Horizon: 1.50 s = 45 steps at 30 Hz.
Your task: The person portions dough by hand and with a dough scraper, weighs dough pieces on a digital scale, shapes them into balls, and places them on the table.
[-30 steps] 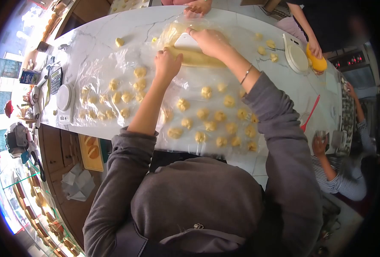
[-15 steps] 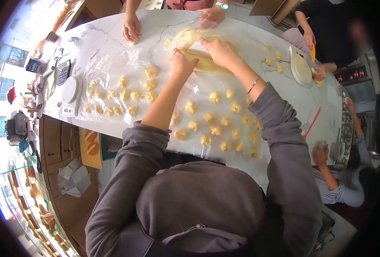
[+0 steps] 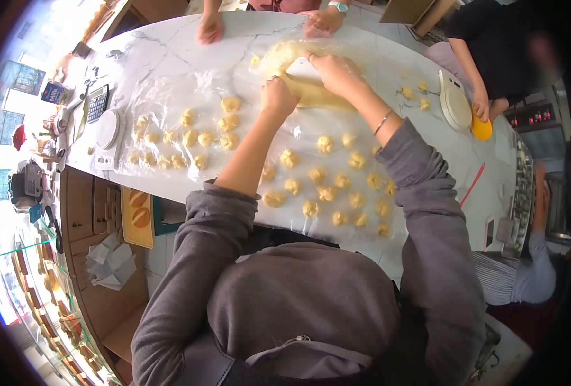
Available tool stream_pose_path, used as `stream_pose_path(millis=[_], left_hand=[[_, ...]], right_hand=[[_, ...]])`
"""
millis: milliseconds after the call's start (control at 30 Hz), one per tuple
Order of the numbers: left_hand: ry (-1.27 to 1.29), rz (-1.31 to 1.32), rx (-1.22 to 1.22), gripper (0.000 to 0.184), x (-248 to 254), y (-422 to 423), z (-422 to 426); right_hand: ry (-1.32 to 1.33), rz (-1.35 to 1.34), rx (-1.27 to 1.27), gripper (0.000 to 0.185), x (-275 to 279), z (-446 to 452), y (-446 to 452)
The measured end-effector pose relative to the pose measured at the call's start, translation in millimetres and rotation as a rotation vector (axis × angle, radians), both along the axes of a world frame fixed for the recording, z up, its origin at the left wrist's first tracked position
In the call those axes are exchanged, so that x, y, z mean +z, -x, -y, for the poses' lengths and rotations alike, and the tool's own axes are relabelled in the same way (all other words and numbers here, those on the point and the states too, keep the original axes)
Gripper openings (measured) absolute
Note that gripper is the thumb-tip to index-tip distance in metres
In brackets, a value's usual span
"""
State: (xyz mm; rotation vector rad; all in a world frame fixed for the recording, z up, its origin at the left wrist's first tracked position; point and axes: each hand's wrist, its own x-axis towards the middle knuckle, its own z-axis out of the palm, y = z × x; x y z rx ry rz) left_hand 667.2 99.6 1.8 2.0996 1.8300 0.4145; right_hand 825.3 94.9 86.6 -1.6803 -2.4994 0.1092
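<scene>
A large slab of yellow dough [image 3: 324,98] lies partly under clear plastic near the far side of the table. My right hand [image 3: 337,72] is closed on a white dough scraper [image 3: 300,69], which stands tilted against the dough. At the slab's left edge, my left hand [image 3: 279,96] is closed, with its fingers curled against the dough; exactly what is between them is partly hidden. Below my hands, several small dough pieces [image 3: 325,193] sit spread out on the plastic sheet. More dough pieces [image 3: 190,137] rest left of my left forearm.
A white scale [image 3: 107,132] and a calculator [image 3: 97,103] are at the left. Another scale [image 3: 456,106] stands right, beside a co-worker's hand with an orange scraper [image 3: 481,128]. Across the table are another person's hands [image 3: 324,22]. A red-handled utensil [image 3: 473,183] lies right.
My hands stay at the dough, with the left slightly shifted. The person opposite has drawn one hand back from the table. The co-worker's orange scraper has moved down beside the right scale.
</scene>
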Motion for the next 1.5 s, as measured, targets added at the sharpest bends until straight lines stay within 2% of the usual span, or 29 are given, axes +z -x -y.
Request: stream_pose_path(millis=[100,133,233,267,367,400,467,600,700,767,900,1000,1067,1167,1300,1400,1500], left_hand=[[0.002,0.013,-0.021,0.056,-6.7,3.3,-10.4],[0.066,0.059,-0.089,0.059,5.3,8.3,-13.1],[0.321,0.338,0.032,0.062,32.3,8.1,-10.1],[0.26,0.199,-0.001,0.074,30.4,7.5,-12.0],[0.144,0.085,0.171,0.082,12.4,-4.3,-16.3],[0.147,0.087,0.157,0.087,11.5,-4.8,-18.7],[0.151,0.056,0.117,0.083,8.8,-6.9,-22.5],[0.169,0.07,0.063,0.075,11.4,-5.3,-24.4],[0.32,0.042,0.035,0.069,20.3,-0.8,-26.5],[0.286,0.019,0.041,0.071,17.4,2.8,-27.6],[0.192,-0.008,0.06,0.07,2.8,6.4,-22.2],[0.133,0.053,0.035,0.073,0.3,8.4,-20.1],[0.222,0.168,0.053,0.076,5.2,12.1,-19.5],[0.28,0.345,0.068,0.08,9.6,16.1,-19.0],[0.348,0.397,0.153,0.075,30.1,12.1,-15.7],[0.483,0.265,0.199,0.073,20.3,13.6,-24.5],[0.408,0.281,0.187,0.067,17.3,15.1,-20.5]], right_hand=[[0.012,0.006,0.015,0.053,-0.8,6.2,-1.7],[0.042,0.03,0.027,0.053,7.2,16.2,-2.0],[0.108,-0.002,0.03,0.052,10.7,32.0,-14.5],[0.117,-0.031,0.031,0.052,12.0,29.6,-18.9],[0.109,-0.065,-0.005,0.052,8.1,10.6,-19.6],[0.071,-0.042,-0.013,0.052,6.3,7.0,-17.3],[-0.002,0.009,-0.033,0.051,2.7,5.2,-14.2],[0.082,-0.018,0.001,0.052,8.8,9.9,-15.4],[0.172,-0.026,0.008,0.054,13.1,28.0,-26.9],[0.23,-0.05,0.002,0.056,24.2,32.8,-35.9],[0.239,-0.058,0.013,0.054,10.8,25.2,-58.3],[0.215,-0.094,0.018,0.052,12.3,21.5,-67.4],[0.201,-0.173,0.009,0.049,21.7,27.8,-71.2],[0.281,-0.152,-0.08,0.049,35.7,31.5,-75.2],[0.164,-0.147,-0.032,0.046,40.4,37.4,-66.7],[0.048,-0.155,0.015,0.044,59.7,35.9,-54.9],[-0.004,-0.161,0.044,0.043,78.9,28.8,-38.3]])
